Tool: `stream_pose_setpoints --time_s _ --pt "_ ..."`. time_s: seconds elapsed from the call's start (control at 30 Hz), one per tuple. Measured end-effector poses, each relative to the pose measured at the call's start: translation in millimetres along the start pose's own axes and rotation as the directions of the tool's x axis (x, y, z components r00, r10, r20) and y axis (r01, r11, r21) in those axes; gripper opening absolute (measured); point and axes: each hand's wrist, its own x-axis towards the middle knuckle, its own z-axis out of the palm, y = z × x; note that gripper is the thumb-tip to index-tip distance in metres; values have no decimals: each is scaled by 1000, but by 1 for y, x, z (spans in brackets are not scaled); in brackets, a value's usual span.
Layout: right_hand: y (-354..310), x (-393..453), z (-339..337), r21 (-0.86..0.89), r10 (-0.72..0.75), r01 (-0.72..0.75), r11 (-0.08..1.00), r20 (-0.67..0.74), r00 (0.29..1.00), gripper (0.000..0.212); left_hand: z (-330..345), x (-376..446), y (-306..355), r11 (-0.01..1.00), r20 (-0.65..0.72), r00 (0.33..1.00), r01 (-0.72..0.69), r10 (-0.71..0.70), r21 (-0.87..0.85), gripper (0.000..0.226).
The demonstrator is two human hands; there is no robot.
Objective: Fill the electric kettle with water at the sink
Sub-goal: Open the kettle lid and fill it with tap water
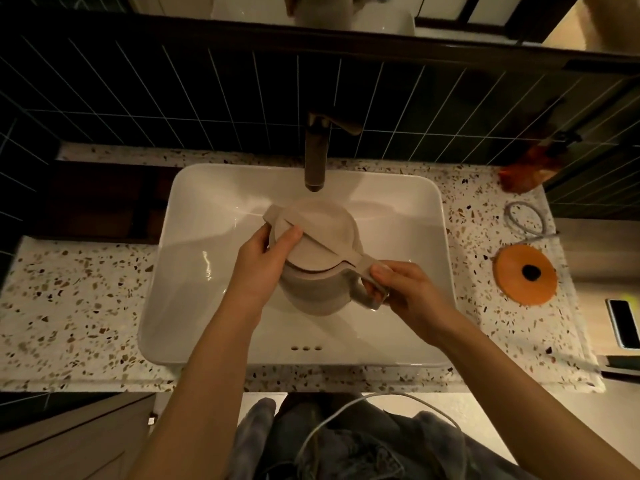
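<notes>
A beige electric kettle (pixel 320 247) is held over the white rectangular sink (pixel 408 216), just in front of the dark tap's spout (pixel 314 157). Its lid is down. My right hand (pixel 401 289) grips the kettle's handle at the right, thumb on the top tab. Against the kettle's left side rests my left hand (pixel 263 261), its thumb lying on the lid. No water is running from the tap.
The orange kettle base (pixel 524 275) with its grey cord (pixel 523 220) lies on the speckled counter (pixel 69 306) right of the sink. A phone (pixel 625 323) sits at the far right edge. An orange bottle (pixel 530 164) stands at the back right. Dark tiles rise behind the tap.
</notes>
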Motion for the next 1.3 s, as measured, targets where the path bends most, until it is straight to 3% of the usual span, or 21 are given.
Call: stream_pose_setpoints --time_s 0.13,0.2,0.27,0.33,0.47,0.6,0.77,0.9,1.03,1.1,1.2,1.23,1.3 --pt "0 3 2 -97 -1 1 995 -5 1000 38 1 -8 13 996 13 999 -44 43 75 61" --pt "1 5 1 -90 -4 3 996 -11 1000 43 3 -11 18 967 -78 992 -74 96 243 77" --pt "2 7 -1 -81 -1 0 997 -14 1000 42 5 -16 23 927 -150 960 -176 236 331 72" --pt "2 8 -2 -95 2 -3 995 -12 1000 43 7 -18 27 944 -139 949 -251 284 216 55" --pt "2 11 -1 -110 -15 16 994 4 1000 53 11 -10 32 985 -74 995 -84 73 -154 36" --pt "2 13 -2 -74 -21 22 997 12 1000 60 15 -5 34 988 -141 987 -98 81 -118 35" --pt "-2 18 -6 -29 -8 8 1000 -8 1000 36 25 -13 39 983 -171 974 -162 145 -89 33" --pt "-4 21 -5 -26 14 -15 1000 -11 1000 38 43 -28 48 950 -176 936 -286 305 128 44" --pt "5 20 -4 59 30 -25 998 -91 995 39 66 -43 46 818 -77 856 -457 511 351 46" --pt "8 20 -6 136 30 -11 991 -144 989 38 69 -48 47 822 16 867 -477 497 311 47" --pt "10 19 -11 163 -3 30 986 -163 987 45 60 -45 49 866 137 869 -489 475 106 42" --pt "8 18 -13 176 -4 33 984 -161 987 52 55 -42 47 872 112 871 -486 479 50 37" --pt "6 18 -17 198 -8 41 979 -165 986 53 44 -31 39 882 -66 880 -470 470 21 28"
